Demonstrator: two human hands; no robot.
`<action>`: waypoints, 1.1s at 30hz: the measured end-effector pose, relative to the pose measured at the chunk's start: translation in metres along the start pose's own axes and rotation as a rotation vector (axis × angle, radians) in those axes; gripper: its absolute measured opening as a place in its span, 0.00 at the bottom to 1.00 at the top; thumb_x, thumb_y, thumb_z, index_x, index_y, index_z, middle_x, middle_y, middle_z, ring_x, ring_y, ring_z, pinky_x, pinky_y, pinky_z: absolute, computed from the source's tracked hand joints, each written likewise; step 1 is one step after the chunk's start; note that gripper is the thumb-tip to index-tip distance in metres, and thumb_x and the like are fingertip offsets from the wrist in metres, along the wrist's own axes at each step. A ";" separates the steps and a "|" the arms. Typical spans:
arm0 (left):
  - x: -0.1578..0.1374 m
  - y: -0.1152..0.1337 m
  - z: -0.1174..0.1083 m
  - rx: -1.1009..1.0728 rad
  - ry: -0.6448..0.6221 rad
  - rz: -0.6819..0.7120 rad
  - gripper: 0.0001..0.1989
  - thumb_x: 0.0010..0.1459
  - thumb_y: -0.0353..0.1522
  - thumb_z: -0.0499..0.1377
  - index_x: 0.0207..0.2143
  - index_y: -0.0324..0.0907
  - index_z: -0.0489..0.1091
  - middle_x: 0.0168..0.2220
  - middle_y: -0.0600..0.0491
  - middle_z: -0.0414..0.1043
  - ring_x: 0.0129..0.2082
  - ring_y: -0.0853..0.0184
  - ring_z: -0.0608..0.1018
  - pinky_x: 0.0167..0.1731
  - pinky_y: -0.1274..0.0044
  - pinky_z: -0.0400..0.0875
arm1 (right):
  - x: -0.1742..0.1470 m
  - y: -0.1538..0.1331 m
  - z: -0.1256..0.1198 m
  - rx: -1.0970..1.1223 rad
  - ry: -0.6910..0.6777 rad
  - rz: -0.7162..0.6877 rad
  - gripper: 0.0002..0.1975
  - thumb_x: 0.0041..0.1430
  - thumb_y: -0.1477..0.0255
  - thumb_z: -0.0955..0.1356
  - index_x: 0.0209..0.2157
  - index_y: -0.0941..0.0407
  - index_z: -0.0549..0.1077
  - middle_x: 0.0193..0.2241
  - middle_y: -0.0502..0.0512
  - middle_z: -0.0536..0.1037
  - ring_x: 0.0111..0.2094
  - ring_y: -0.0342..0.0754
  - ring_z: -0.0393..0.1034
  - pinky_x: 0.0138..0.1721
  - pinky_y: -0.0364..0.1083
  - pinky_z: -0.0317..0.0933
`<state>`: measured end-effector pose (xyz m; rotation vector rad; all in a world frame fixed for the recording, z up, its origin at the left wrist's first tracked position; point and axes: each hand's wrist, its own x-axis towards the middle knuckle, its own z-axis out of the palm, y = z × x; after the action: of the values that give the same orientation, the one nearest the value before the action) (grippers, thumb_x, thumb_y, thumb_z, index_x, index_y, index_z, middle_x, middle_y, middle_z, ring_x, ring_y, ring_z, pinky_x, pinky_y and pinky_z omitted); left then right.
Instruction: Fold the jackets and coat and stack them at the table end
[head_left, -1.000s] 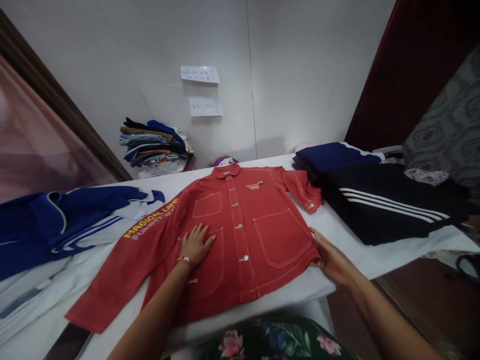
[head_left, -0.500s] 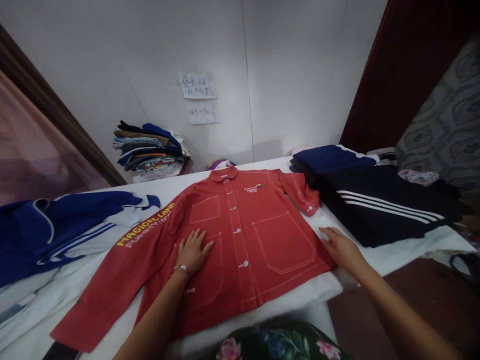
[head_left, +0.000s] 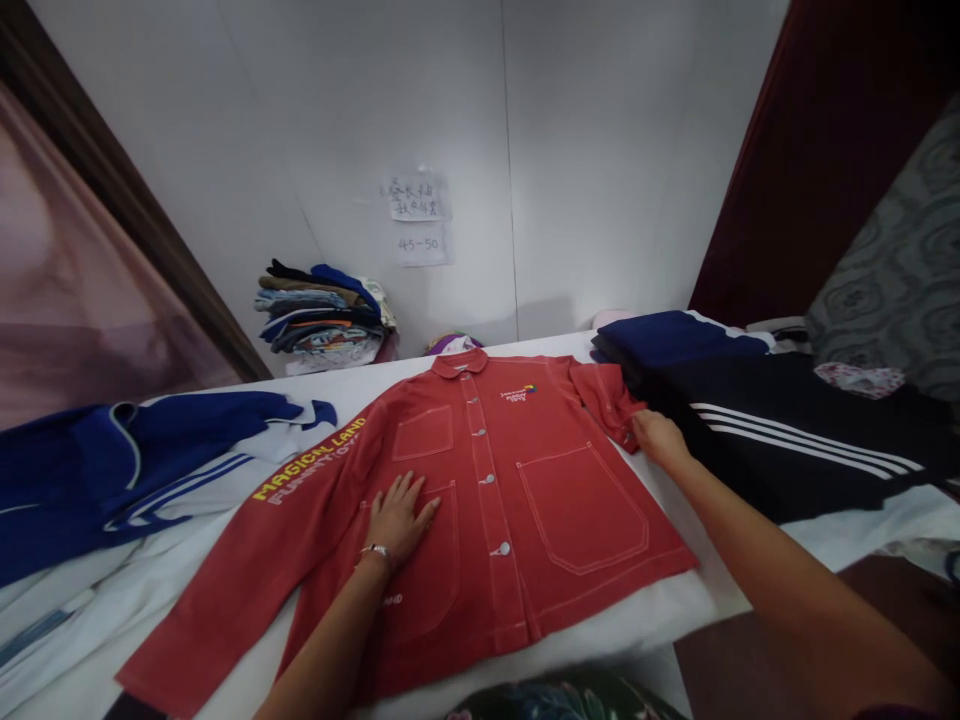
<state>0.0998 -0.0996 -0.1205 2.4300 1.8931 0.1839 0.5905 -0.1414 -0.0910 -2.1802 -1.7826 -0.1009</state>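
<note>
A red button-front jacket (head_left: 480, 480) lies spread face up on the white-covered table (head_left: 667, 625), its collar toward the wall. My left hand (head_left: 401, 515) rests flat on the lower pocket at the jacket's left side, fingers spread. At the right, the jacket's bunched sleeve (head_left: 606, 395) is bent in short, and my right hand (head_left: 656, 437) has its fingers closed on the cuff end. The other sleeve (head_left: 247, 560), printed with yellow and pale letters, stretches out toward the lower left.
Blue and white garments (head_left: 187, 450) lie loosely at the left. A stack of folded clothes (head_left: 322, 315) stands against the wall. Black clothing with white stripes (head_left: 795, 420) and a folded blue garment (head_left: 682, 333) lie at the right. Two handwritten papers (head_left: 420, 195) hang on the wall.
My right hand has moved up from beside the jacket's lower right edge to the bunched sleeve and closed on its cuff. My left hand stays on the pocket. The view has shifted slightly.
</note>
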 end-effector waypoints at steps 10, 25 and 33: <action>0.000 -0.001 0.000 -0.022 -0.005 -0.002 0.28 0.60 0.44 0.49 0.58 0.40 0.62 0.63 0.43 0.54 0.64 0.57 0.55 0.60 0.59 0.47 | 0.006 -0.004 0.012 0.016 -0.219 0.006 0.26 0.52 0.66 0.65 0.53 0.56 0.68 0.56 0.63 0.67 0.58 0.58 0.59 0.55 0.57 0.53; -0.001 0.009 -0.013 -0.127 0.006 -0.051 0.23 0.59 0.41 0.53 0.54 0.42 0.66 0.61 0.43 0.58 0.62 0.56 0.58 0.59 0.56 0.46 | 0.053 -0.016 -0.046 0.789 0.431 0.267 0.24 0.54 0.59 0.64 0.47 0.60 0.71 0.41 0.59 0.77 0.41 0.51 0.70 0.41 0.47 0.64; 0.005 0.134 -0.059 -1.448 -0.207 0.073 0.22 0.54 0.46 0.58 0.48 0.45 0.70 0.52 0.45 0.71 0.51 0.59 0.73 0.53 0.66 0.63 | 0.006 -0.146 -0.069 1.103 0.066 -0.064 0.24 0.53 0.56 0.66 0.48 0.55 0.72 0.33 0.53 0.78 0.37 0.49 0.71 0.45 0.50 0.64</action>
<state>0.2219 -0.1295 -0.0460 1.3765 0.8998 0.8735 0.4607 -0.1306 0.0053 -1.2877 -1.3407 0.6329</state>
